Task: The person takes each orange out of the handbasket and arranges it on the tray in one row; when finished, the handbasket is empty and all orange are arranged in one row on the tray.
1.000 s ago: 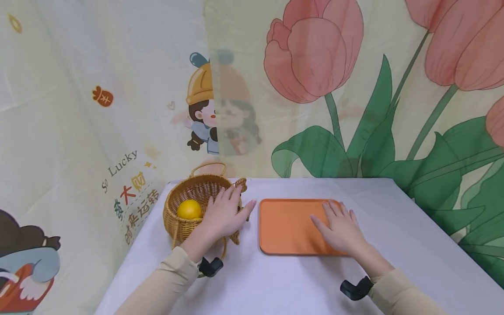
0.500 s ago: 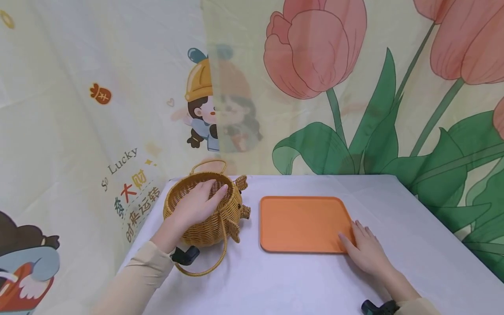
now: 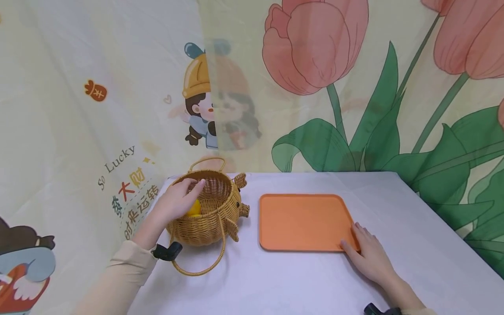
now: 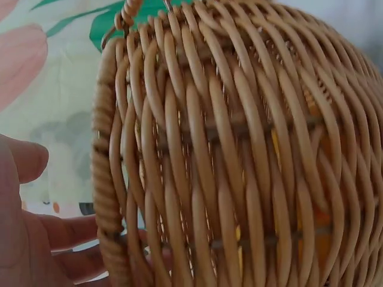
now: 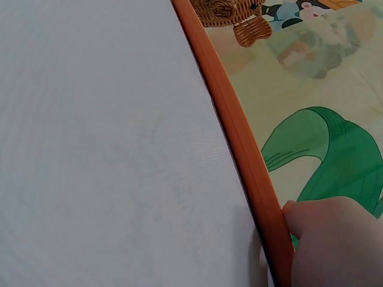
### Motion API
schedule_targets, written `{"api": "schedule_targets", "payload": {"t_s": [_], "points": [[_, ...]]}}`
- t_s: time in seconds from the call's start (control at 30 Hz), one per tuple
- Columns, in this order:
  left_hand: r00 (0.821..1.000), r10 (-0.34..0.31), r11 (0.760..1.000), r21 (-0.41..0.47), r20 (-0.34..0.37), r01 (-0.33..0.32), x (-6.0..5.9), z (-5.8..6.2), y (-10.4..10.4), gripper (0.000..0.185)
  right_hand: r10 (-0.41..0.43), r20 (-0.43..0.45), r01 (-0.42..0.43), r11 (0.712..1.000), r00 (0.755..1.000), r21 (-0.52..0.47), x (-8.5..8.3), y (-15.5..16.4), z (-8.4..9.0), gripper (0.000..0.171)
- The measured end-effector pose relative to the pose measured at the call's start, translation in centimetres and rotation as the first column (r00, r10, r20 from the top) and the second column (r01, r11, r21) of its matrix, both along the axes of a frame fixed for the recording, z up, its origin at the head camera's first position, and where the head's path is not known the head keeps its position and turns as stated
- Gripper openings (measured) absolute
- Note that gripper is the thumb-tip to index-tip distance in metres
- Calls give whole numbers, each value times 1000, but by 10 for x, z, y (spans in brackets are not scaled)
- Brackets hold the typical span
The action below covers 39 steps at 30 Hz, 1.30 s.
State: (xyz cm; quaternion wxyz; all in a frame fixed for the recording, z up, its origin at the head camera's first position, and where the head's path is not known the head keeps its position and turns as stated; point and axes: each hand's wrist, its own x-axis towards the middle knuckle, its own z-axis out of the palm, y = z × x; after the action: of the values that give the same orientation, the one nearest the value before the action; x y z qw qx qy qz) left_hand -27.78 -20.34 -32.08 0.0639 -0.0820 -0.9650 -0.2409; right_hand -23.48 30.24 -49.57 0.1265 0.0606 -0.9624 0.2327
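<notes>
A woven wicker basket (image 3: 208,221) shaped like a pig stands at the table's left and fills the left wrist view (image 4: 209,149). A yellow-orange fruit (image 3: 194,209) lies inside it. My left hand (image 3: 179,199) reaches in over the near-left rim, its fingers lightly bent above the fruit; its thumb is hidden. An empty orange tray (image 3: 303,221) lies to the right of the basket. My right hand (image 3: 368,256) rests flat on the tablecloth with its fingertips against the tray's near right corner. The right wrist view shows a finger (image 5: 335,239) touching the tray's rim (image 5: 233,119).
The basket's loop handle (image 3: 201,269) hangs down onto the white tablecloth (image 3: 283,284) in front of it. A printed cloth backdrop (image 3: 315,87) closes off the far and left sides. The table's left edge runs just beside the basket.
My left hand has slid from the basket's top to its left rim and dipped inside, uncovering the fruit. My right hand has drawn back off the tray to its near right corner.
</notes>
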Motion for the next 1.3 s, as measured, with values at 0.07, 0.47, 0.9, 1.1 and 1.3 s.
{"api": "schedule_targets", "payload": {"t_s": [0.07, 0.47, 0.9, 1.1, 1.3], "points": [[1000, -8, 1000, -3, -3, 8, -1, 4, -2, 73, -6, -9, 6, 1000, 1000, 4, 0, 0, 2, 82], [998, -36, 999, 14, 54, 35, -24, 34, -8, 66, -18, 25, 18, 1000, 1000, -5, 5, 4, 8, 87], [972, -28, 986, 164, 232, -11, -51, 31, -7, 54, -30, 25, 31, 999, 999, -12, 4, 3, 5, 85], [965, 3, 988, 145, 261, -43, -60, 29, -4, 47, -22, 31, 23, 999, 999, -23, 3, 3, 4, 84], [942, 28, 980, 175, 336, -92, -63, 23, -2, 46, -10, 28, 11, 1000, 1000, -13, 2, 1, 0, 85]]}}
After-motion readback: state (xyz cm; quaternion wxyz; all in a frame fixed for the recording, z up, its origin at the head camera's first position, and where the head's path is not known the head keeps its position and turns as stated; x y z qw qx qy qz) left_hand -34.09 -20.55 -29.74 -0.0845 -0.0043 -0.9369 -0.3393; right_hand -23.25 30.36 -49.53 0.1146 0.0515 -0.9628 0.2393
